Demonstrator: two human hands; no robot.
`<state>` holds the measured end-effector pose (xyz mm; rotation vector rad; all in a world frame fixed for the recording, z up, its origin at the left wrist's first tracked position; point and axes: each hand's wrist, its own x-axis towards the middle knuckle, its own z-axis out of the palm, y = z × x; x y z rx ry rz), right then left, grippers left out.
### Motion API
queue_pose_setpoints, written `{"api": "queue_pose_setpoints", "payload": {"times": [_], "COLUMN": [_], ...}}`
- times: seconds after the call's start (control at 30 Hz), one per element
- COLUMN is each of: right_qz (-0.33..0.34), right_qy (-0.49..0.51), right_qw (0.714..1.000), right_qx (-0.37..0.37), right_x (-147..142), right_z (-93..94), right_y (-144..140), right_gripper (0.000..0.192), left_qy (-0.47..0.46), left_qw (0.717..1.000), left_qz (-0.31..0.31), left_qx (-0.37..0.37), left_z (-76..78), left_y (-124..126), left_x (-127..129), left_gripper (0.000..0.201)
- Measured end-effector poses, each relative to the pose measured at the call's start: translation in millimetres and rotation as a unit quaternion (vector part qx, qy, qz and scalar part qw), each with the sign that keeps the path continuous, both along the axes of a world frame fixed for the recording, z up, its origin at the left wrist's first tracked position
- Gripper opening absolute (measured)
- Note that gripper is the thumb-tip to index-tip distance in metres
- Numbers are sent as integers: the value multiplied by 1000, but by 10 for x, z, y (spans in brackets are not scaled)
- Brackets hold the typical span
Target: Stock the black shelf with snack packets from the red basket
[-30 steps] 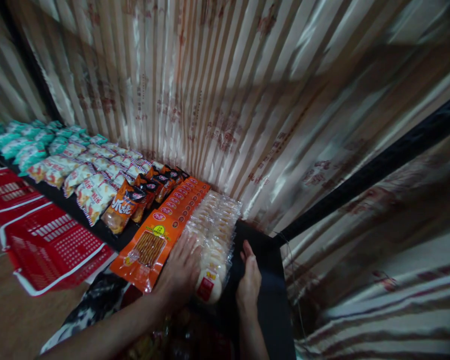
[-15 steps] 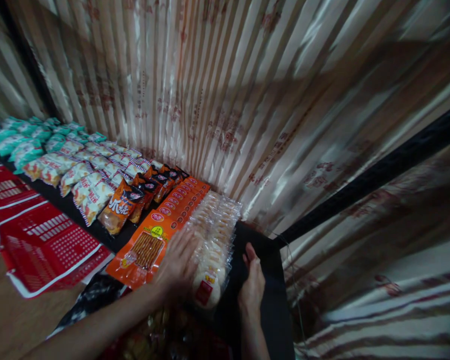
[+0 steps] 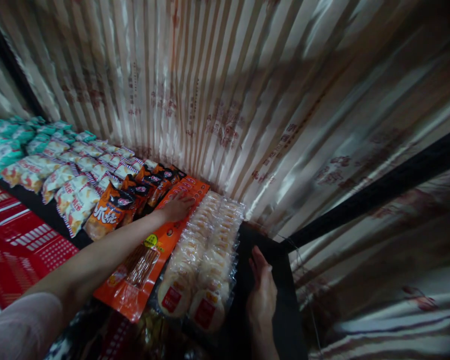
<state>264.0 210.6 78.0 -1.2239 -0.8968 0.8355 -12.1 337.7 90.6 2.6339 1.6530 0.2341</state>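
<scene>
My left hand lies flat on the back part of a row of overlapping orange snack packets, fingers stretched toward the wall side. To the right of these packets lie two rows of clear-wrapped round pale cakes with red labels on the front ones. My right hand is held on edge over the bare black shelf, just right of the cake rows and apart from them. Its fingers are extended and it holds nothing.
Left of the orange packets stand orange-and-black snack bags, white snack bags and green bags. Red baskets sit below the shelf's front edge. A dark post slants at right before the striped plastic sheeting.
My left hand has moved from the cakes' left edge back onto the rear orange packets, uncovering the left cake row. My right hand stays beside the cakes. The view has shifted slightly.
</scene>
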Motion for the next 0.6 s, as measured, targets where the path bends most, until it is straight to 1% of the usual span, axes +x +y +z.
{"api": "queue_pose_setpoints", "payload": {"times": [0.13, 0.3, 0.37, 0.43, 0.5, 0.53, 0.6], "right_qz": [2, 1, 4, 7, 6, 5, 7], "right_qy": [0, 3, 5, 8, 9, 8, 4], "right_qw": [1000, 1000, 1000, 1000, 1000, 1000, 1000], "right_qx": [-1, 5, 4, 2, 1, 0, -3], "right_x": [-2, -2, -10, -17, -18, -15, -8], "right_z": [9, 2, -3, -9, -15, -19, -23], "right_y": [-1, -1, 2, 3, 2, 1, -1], "right_gripper": [63, 61, 60, 61, 61, 62, 62], "left_qy": [8, -16, -26, -39, -67, -89, -149], "left_qw": [999, 997, 996, 997, 995, 992, 979], "left_qz": [15, 61, 62, 48, 38, 44, 74], "left_qx": [-34, -49, -52, -56, -70, -83, -113], "left_z": [-34, -69, -90, -103, -98, -88, -60], "left_y": [-66, -95, -87, -58, 2, 45, 150], "left_x": [65, 77, 77, 70, 48, 29, -26], "left_gripper": [39, 43, 43, 41, 40, 40, 43]}}
